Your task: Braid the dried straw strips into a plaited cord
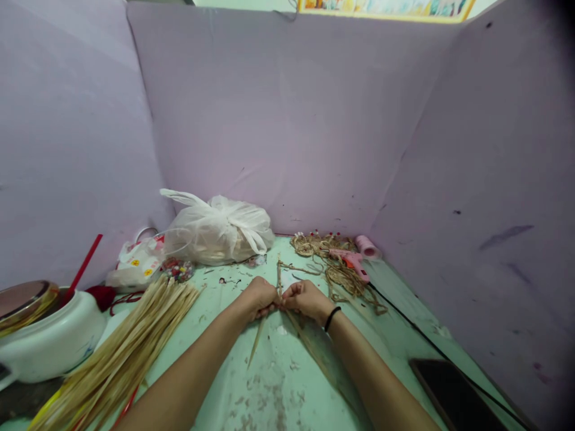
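Over the middle of the table, my left hand (260,297) and my right hand (309,298) almost touch, fingers closed in a pinch. Between them they grip a thin braided straw cord (279,274), which stretches away from me and bends to the right at its far end. Loose straw strands (309,347) trail from my fingers toward me, the longer ones passing under my right forearm. A dark band circles my right wrist. My fingers hide the exact spot where the strands cross.
Left lie a bundle of dry straw (121,347), a white pot (58,341) and small beads (177,269). A tied plastic bag (220,230) sits at the back. On the right are braided coils (345,278), a pink glue gun (353,261), a thread spool (367,246) and a dark flat device (453,395).
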Demonstrator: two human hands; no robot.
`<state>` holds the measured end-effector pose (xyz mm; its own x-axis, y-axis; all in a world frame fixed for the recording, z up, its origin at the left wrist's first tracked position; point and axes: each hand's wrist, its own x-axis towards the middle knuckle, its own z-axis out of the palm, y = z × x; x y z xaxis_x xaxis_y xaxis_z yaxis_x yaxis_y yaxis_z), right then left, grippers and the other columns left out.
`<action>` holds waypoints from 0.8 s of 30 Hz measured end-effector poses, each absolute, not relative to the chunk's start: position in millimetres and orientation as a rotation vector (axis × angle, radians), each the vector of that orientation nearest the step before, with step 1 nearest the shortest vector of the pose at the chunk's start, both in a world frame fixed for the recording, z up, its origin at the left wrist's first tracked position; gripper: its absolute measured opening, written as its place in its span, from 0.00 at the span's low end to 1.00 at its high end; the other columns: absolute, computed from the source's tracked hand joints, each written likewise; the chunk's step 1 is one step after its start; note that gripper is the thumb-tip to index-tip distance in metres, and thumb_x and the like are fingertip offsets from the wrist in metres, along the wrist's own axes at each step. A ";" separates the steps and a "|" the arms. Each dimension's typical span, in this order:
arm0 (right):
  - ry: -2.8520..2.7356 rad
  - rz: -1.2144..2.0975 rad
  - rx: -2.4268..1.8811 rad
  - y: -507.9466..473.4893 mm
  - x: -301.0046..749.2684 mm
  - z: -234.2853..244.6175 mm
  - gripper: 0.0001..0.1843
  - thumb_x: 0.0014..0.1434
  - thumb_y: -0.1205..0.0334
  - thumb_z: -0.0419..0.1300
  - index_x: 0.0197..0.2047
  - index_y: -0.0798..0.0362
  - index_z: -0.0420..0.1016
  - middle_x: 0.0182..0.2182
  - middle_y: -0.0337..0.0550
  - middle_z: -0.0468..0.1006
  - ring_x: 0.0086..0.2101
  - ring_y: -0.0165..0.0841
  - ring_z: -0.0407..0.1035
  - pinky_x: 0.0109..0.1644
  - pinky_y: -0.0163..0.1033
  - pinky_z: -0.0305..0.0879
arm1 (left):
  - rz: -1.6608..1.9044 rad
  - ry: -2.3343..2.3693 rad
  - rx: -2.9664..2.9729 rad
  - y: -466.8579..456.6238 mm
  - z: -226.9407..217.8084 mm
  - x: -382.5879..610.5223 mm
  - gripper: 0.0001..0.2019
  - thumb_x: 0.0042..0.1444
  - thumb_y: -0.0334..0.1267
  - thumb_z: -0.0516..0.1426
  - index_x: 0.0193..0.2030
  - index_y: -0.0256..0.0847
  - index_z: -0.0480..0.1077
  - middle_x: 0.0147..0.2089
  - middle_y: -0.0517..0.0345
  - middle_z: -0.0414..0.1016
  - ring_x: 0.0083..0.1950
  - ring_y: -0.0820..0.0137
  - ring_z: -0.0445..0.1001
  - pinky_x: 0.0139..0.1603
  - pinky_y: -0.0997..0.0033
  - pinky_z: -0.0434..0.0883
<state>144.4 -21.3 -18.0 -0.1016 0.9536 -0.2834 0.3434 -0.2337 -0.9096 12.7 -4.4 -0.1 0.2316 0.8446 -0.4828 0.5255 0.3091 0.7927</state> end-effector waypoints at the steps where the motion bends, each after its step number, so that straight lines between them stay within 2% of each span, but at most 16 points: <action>1: -1.532 1.202 -1.657 -21.9 143.6 -16.4 0.03 0.36 0.73 0.56 0.18 0.58 0.71 0.15 0.37 0.69 0.16 0.22 0.55 0.19 0.28 0.48 | 0.371 1.461 1.362 -4.7 0.0 13.6 0.07 0.37 0.27 0.53 0.12 0.35 0.60 0.07 0.65 0.51 0.08 0.79 0.48 0.10 0.78 0.45; 4: -1.772 0.775 -1.831 -27.2 141.4 -6.3 0.05 0.37 0.70 0.57 0.19 0.57 0.75 0.17 0.40 0.73 0.21 0.27 0.62 0.23 0.31 0.52 | 0.425 1.518 1.341 -6.7 0.7 17.0 0.09 0.36 0.27 0.53 0.12 0.37 0.58 0.06 0.66 0.49 0.09 0.80 0.47 0.11 0.77 0.43; 6: -1.860 0.608 -1.927 -32.5 139.6 3.1 0.06 0.37 0.68 0.58 0.20 0.55 0.77 0.18 0.43 0.74 0.22 0.29 0.64 0.24 0.32 0.51 | 0.435 1.543 1.315 -8.0 1.2 18.9 0.08 0.35 0.28 0.54 0.12 0.37 0.58 0.07 0.66 0.50 0.10 0.80 0.47 0.12 0.77 0.43; 14: -2.053 0.459 -1.871 -44.6 128.2 15.3 0.09 0.40 0.68 0.55 0.21 0.55 0.78 0.18 0.45 0.75 0.21 0.28 0.64 0.24 0.32 0.51 | 0.460 1.432 1.194 -7.8 1.5 14.4 0.08 0.35 0.30 0.53 0.12 0.37 0.56 0.09 0.65 0.53 0.10 0.81 0.48 0.11 0.78 0.43; 16: -2.072 0.490 -1.822 -43.9 129.6 13.3 0.09 0.39 0.70 0.55 0.20 0.55 0.77 0.18 0.43 0.74 0.21 0.27 0.63 0.24 0.31 0.52 | 0.449 1.381 1.245 -6.7 0.4 10.9 0.07 0.33 0.30 0.52 0.12 0.38 0.56 0.08 0.66 0.52 0.10 0.81 0.47 0.11 0.78 0.43; 19: -2.011 0.791 -1.762 -38.5 137.5 9.5 0.07 0.40 0.67 0.57 0.18 0.56 0.75 0.15 0.40 0.72 0.19 0.26 0.62 0.23 0.30 0.53 | 0.434 1.310 1.291 -3.7 -1.6 6.0 0.07 0.33 0.30 0.53 0.12 0.38 0.56 0.08 0.67 0.51 0.10 0.82 0.47 0.11 0.79 0.42; 21: -1.795 0.991 -1.761 -33.6 143.0 6.9 0.07 0.42 0.65 0.57 0.18 0.57 0.73 0.15 0.40 0.71 0.19 0.26 0.63 0.21 0.29 0.54 | 0.415 1.254 1.281 -0.9 -3.1 3.2 0.07 0.33 0.31 0.54 0.13 0.38 0.57 0.09 0.68 0.52 0.10 0.82 0.46 0.11 0.79 0.41; 24: -1.353 1.187 -1.750 -29.6 144.6 4.7 0.03 0.43 0.68 0.55 0.21 0.57 0.69 0.17 0.39 0.71 0.18 0.25 0.63 0.20 0.28 0.56 | 0.386 1.172 1.265 2.6 -5.1 -0.4 0.07 0.33 0.34 0.55 0.15 0.38 0.57 0.11 0.68 0.53 0.10 0.83 0.45 0.11 0.79 0.41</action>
<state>144.6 -29.6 4.7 0.0711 0.9581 -0.2774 0.3999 -0.2821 -0.8720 -0.4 2.6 -5.1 0.4176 0.7813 -0.4639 0.3530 0.3309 0.8752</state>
